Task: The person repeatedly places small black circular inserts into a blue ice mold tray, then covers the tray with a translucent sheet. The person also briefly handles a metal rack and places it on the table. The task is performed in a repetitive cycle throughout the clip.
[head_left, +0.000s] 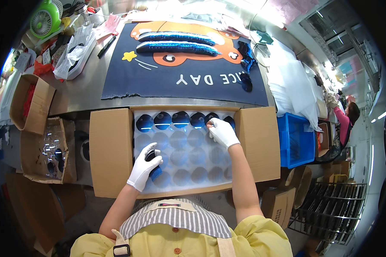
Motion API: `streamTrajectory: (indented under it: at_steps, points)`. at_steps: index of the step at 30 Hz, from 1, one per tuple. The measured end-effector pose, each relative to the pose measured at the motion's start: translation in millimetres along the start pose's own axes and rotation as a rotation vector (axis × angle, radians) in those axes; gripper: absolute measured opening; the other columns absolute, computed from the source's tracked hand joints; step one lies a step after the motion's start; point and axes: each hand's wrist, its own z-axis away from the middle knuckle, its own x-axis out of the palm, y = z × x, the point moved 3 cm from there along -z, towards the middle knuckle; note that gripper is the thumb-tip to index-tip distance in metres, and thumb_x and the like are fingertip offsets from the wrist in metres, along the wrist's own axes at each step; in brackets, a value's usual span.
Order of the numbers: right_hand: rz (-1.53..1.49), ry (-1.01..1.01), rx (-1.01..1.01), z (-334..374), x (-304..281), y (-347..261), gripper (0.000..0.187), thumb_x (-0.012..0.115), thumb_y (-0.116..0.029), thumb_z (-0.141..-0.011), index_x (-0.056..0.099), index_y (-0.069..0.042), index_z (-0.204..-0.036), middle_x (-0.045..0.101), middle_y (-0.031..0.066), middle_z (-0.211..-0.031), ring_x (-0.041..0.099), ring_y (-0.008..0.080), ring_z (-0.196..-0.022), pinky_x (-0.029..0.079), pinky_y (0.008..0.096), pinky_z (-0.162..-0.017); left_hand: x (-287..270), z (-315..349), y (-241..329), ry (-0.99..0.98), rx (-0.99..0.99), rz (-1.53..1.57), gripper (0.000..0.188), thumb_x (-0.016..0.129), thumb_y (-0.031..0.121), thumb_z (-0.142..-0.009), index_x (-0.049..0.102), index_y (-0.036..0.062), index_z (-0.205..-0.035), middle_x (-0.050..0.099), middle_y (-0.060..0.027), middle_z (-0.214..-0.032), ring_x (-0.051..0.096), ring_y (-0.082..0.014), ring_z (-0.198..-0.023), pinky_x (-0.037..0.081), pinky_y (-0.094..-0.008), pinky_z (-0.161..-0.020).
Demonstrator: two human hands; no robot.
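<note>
My left hand (146, 166), in a white glove, is closed round a small stack of dark round lenses (155, 172) with blue film edges, over the near left part of the carton. The white-gloved right hand (224, 132) pinches a dark round lens (210, 116) at the far row of the white tray (158, 191). Left of it in that row sit several dark lenses (180, 119) with a blue sheen. Closer rows show pale bluish round shapes (197, 156). The tray lies inside an open cardboard carton (111, 147); my right hand partly covers its far right corner.
On a dark printed mat (150, 88) beyond the carton lie two long rows of lenses (178, 48), with loose ones (246, 81) at the right. A blue crate (297, 141) stands right, a worn carton (48, 150) left. Another person (345, 124) sits far right.
</note>
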Motion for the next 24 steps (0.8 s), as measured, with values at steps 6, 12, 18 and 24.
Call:
streamTrajectory:
  at_steps: [6, 12, 18, 24]
  points:
    - [0.340, 0.241, 0.137, 15, -2, 24, 0.023, 0.064, -0.034, -0.090, 0.064, -0.012, -0.098, 0.072, 0.0159, -0.092, 0.068, 0.0368, -0.091, 0.053, 0.0472, -0.079, 3, 4, -2, -0.060, -0.002, 0.173, 0.051, 0.061, 0.009, -0.094, 0.044, 0.0066, -0.142, 0.056, -0.0119, -0.122, 0.064, -0.0204, -0.098, 0.054, -0.0318, -0.088]
    - [0.372, 0.265, 0.092, -1, -3, 39, 0.018, 0.062, -0.028, -0.090, 0.064, -0.011, -0.095, 0.071, 0.0165, -0.091, 0.068, 0.0383, -0.087, 0.053, 0.0488, -0.076, 8, -1, -9, -0.074, -0.028, 0.223, 0.047, 0.059, 0.012, -0.097, 0.044, 0.0078, -0.141, 0.060, -0.0115, -0.116, 0.064, -0.0203, -0.094, 0.056, -0.0331, -0.085]
    - [0.216, 0.442, -0.022, 36, -10, -3, 0.026, 0.059, -0.034, -0.088, 0.062, -0.008, -0.092, 0.069, 0.0186, -0.088, 0.068, 0.0400, -0.081, 0.054, 0.0511, -0.072, 27, -5, -18, -0.060, 0.129, 0.304, 0.040, 0.052, 0.015, -0.102, 0.043, 0.0115, -0.141, 0.062, -0.0096, -0.108, 0.064, -0.0198, -0.088, 0.057, -0.0328, -0.078]
    - [-0.768, -0.546, -0.112, 103, 64, -73, 0.028, 0.065, -0.027, -0.092, 0.066, -0.001, -0.103, 0.069, 0.0107, -0.087, 0.068, 0.0197, -0.069, 0.054, 0.0317, -0.061, 42, -15, -17, 0.105, 0.441, 0.191, 0.027, 0.054, 0.009, -0.101, 0.051, 0.0075, -0.128, 0.056, -0.0064, -0.122, 0.060, -0.0191, -0.102, 0.050, -0.0333, -0.094]
